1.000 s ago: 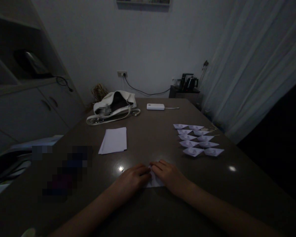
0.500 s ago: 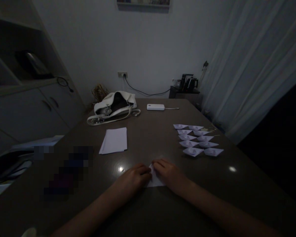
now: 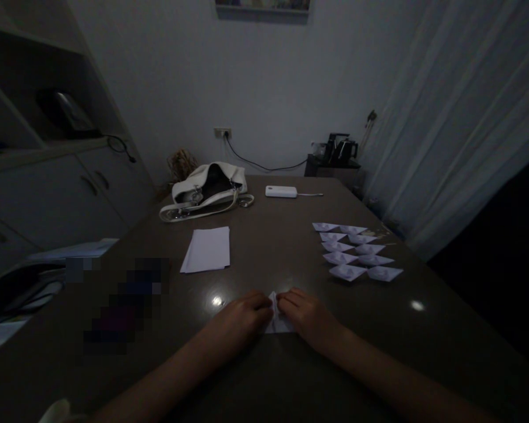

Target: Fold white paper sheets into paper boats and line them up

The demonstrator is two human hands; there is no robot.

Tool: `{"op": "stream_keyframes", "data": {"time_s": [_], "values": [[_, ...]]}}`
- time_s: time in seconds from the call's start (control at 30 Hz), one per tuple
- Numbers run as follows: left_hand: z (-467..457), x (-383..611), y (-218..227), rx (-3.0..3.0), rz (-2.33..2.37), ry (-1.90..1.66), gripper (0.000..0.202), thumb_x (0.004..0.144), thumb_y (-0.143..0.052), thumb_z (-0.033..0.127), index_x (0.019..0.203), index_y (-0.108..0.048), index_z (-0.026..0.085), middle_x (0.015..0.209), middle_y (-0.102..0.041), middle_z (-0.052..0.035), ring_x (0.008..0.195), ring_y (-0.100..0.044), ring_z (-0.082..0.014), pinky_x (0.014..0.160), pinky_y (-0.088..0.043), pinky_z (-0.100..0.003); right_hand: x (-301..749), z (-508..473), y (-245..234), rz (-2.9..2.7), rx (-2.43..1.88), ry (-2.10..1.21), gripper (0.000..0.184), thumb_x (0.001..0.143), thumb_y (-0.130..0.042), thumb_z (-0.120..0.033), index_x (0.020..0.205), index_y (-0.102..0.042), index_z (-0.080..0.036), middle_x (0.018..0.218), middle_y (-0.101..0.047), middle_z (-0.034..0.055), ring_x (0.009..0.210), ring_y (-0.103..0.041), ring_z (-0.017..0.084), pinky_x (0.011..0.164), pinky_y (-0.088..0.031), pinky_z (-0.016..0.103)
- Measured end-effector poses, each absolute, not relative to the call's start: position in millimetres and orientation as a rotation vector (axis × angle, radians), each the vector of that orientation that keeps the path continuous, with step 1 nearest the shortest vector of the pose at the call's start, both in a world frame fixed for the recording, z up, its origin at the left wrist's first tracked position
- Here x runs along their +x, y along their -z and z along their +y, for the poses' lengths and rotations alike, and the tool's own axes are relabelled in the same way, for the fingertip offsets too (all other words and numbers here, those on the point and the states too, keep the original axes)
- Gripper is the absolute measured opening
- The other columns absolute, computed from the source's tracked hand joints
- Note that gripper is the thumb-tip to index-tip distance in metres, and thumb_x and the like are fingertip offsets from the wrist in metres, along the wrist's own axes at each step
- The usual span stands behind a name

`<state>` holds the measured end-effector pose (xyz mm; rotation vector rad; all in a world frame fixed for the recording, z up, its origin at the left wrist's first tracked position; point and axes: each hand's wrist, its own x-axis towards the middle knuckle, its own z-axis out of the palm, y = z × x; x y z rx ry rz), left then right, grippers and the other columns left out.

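A small piece of folded white paper (image 3: 278, 324) lies on the table near its front, pointed at the top and wide at the bottom. My left hand (image 3: 250, 315) grips its left side with curled fingers. On the opposite side my right hand (image 3: 306, 317) has its fingers bent and pressed on the paper near the tip. Between the fingertips a crease or seam runs down the middle. Both hands cover part of the paper. Two columns of folded paper boats (image 3: 347, 272) stand to the right, and a stack of white sheets (image 3: 208, 249) lies to the left.
A white handbag (image 3: 209, 188) rests at the back left of the brown table (image 3: 273, 235). Near the far edge lies a white power-bank-like device (image 3: 281, 191) with a short cable. A blurred-out patch covers something at the left. Kettles (image 3: 344, 151) stand beyond the table.
My right fingers have shifted slightly right from the paper's tip, and more of the middle seam shows. The left hand stays nearly still. The whole view has shifted slightly.
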<state>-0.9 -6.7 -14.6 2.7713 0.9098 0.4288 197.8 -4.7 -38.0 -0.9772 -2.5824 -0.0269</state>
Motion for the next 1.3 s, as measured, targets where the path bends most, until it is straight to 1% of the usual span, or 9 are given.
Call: {"op": "stream_keyframes", "data": {"time_s": [0.13,0.3,0.47,0.67,0.8,0.97,1.13,1.23,1.3], "values": [[-8,-3,12,2.754,0.922,-0.371,0.017,0.090,-0.050,0.010,0.094,-0.066,0.015,0.103,-0.063,-0.0103,0.094,-0.059,-0.0206,0.078,-0.050,-0.031,201,-5,30,-2.604,-0.929,-0.090,0.013,0.087,-0.052,-0.007,0.090,-0.064,-0.011,0.093,-0.068,0.0096,0.087,-0.060,0.020,0.076,-0.051,0.029],[-8,-3,8,2.726,0.949,-0.320,0.019,0.092,-0.048,0.013,0.097,-0.066,0.015,0.105,-0.063,-0.0106,0.096,-0.060,-0.0205,0.081,-0.050,-0.031,207,-8,23,-2.601,-0.861,-0.222,0.016,0.090,-0.051,-0.016,0.096,-0.065,-0.013,0.098,-0.067,0.0090,0.092,-0.059,0.019,0.081,-0.050,0.029],[-8,-4,5,2.699,0.936,-0.334,0.019,0.091,-0.048,0.013,0.095,-0.067,0.015,0.104,-0.063,-0.0106,0.095,-0.059,-0.0205,0.080,-0.050,-0.030,211,-6,21,-2.652,-0.830,-0.245,0.019,0.091,-0.047,-0.013,0.097,-0.066,-0.014,0.097,-0.066,0.0086,0.091,-0.058,0.017,0.081,-0.049,0.029],[-6,-4,11,2.675,0.892,-0.422,0.020,0.093,-0.047,0.018,0.095,-0.067,0.015,0.100,-0.063,-0.0104,0.094,-0.057,-0.0210,0.080,-0.049,-0.031,212,-5,16,-2.702,-0.818,-0.331,0.020,0.091,-0.047,-0.015,0.096,-0.066,-0.014,0.097,-0.065,0.0091,0.092,-0.057,0.018,0.081,-0.048,0.029],[-6,-1,13,2.674,0.939,-0.422,0.018,0.092,-0.048,0.016,0.093,-0.067,0.015,0.096,-0.063,-0.0093,0.091,-0.057,-0.0206,0.079,-0.048,-0.030,211,-7,12,-2.704,-0.844,-0.362,0.021,0.089,-0.047,-0.013,0.098,-0.066,-0.013,0.099,-0.065,0.0098,0.093,-0.056,0.019,0.081,-0.047,0.031],[-9,1,5,2.660,0.959,-0.334,0.019,0.093,-0.048,0.015,0.103,-0.064,0.017,0.093,-0.062,-0.0074,0.089,-0.056,-0.0203,0.076,-0.048,-0.029,210,-9,10,-2.609,-0.866,-0.466,0.024,0.085,-0.048,-0.009,0.099,-0.067,-0.015,0.099,-0.066,0.0099,0.095,-0.056,0.020,0.083,-0.046,0.032],[-11,0,4,2.737,0.919,-0.289,0.025,0.091,-0.050,0.012,0.112,-0.061,0.019,0.097,-0.063,-0.0080,0.093,-0.055,-0.0221,0.077,-0.048,-0.031,212,-11,12,-2.540,-0.893,-0.560,0.023,0.080,-0.051,-0.003,0.091,-0.068,-0.015,0.091,-0.069,0.0076,0.089,-0.057,0.018,0.083,-0.044,0.030],[-12,1,5,2.767,0.913,-0.270,0.024,0.090,-0.052,0.012,0.110,-0.063,0.020,0.097,-0.063,-0.0082,0.093,-0.056,-0.0226,0.077,-0.048,-0.032,211,-4,13,-2.510,-0.908,-0.586,0.021,0.080,-0.052,-0.003,0.087,-0.068,-0.016,0.087,-0.070,0.0059,0.086,-0.058,0.017,0.079,-0.043,0.028],[-12,2,5,2.759,0.919,-0.268,0.021,0.090,-0.051,0.013,0.106,-0.064,0.019,0.098,-0.063,-0.0083,0.093,-0.056,-0.0222,0.076,-0.048,-0.031,209,8,14,-2.471,-0.954,-0.581,0.017,0.082,-0.056,-0.006,0.087,-0.068,-0.016,0.085,-0.070,0.0048,0.082,-0.058,0.016,0.075,-0.043,0.026]]}}
